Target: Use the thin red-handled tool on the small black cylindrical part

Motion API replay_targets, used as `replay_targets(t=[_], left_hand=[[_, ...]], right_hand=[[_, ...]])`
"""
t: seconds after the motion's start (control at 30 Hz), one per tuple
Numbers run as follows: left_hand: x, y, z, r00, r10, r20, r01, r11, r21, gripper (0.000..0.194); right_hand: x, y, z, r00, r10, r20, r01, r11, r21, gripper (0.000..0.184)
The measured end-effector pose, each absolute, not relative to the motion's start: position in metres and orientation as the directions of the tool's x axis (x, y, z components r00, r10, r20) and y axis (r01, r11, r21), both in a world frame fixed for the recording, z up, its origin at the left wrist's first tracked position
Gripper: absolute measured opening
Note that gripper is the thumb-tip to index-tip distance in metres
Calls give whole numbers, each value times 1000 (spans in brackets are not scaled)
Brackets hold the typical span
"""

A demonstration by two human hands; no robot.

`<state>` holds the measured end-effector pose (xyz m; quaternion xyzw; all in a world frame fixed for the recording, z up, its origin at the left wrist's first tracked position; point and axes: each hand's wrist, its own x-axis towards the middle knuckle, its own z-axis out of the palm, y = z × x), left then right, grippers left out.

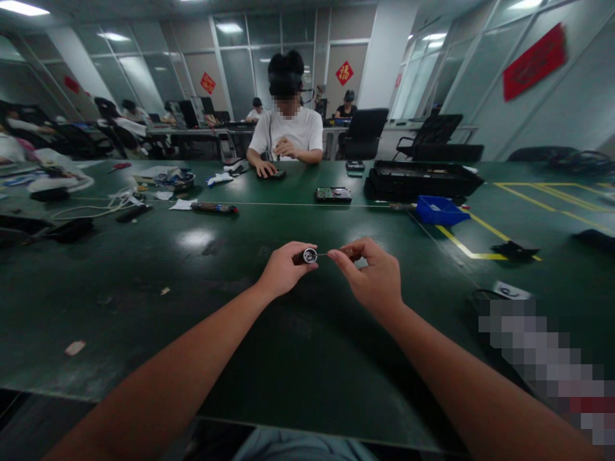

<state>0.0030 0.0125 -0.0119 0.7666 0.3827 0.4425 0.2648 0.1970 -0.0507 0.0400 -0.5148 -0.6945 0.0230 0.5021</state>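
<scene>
My left hand (284, 267) is closed around a short dark cylinder (310, 256). The cylinder's round end faces me and shows a pale ring with small parts inside; its exact kind does not show. Close by on the right, my right hand (375, 272) grips a screwdriver (350, 252) with a reddish-brown handle. The thin metal shaft points left and reaches the cylinder's side; whether its tip sits in a screw is too small to tell. Both hands are raised over the green table (288, 371).
Across the table a person (287, 137) in a white shirt handles a dark device. An opened hard drive (333, 194), a black tray (423, 181) and a blue bin (441, 210) stand beyond my hands. An electric screwdriver (214, 208) and a pale cable (103, 208) lie to the left.
</scene>
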Motion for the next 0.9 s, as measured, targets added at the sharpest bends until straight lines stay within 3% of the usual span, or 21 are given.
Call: replay_targets(t=[0.1, 0.23, 0.47, 0.67, 0.9], left_hand=[[3, 11, -9, 329, 813, 481, 359, -579, 732, 38], [4, 10, -7, 330, 814, 478, 377, -578, 724, 37], [4, 9, -8, 334, 812, 479, 367, -580, 727, 37], [5, 10, -10, 331, 806, 490, 373, -589, 717, 38], [3, 11, -9, 330, 823, 463, 411, -567, 714, 39]], right_hand=[[197, -51, 40, 34, 748, 663, 696, 458, -553, 28], [198, -52, 40, -52, 759, 649, 655, 516, -552, 17], [197, -53, 41, -148, 774, 616, 654, 544, -526, 25], [195, -51, 38, 59, 806, 590, 576, 455, -679, 22], [200, -33, 28, 219, 886, 408, 245, 355, -902, 31]])
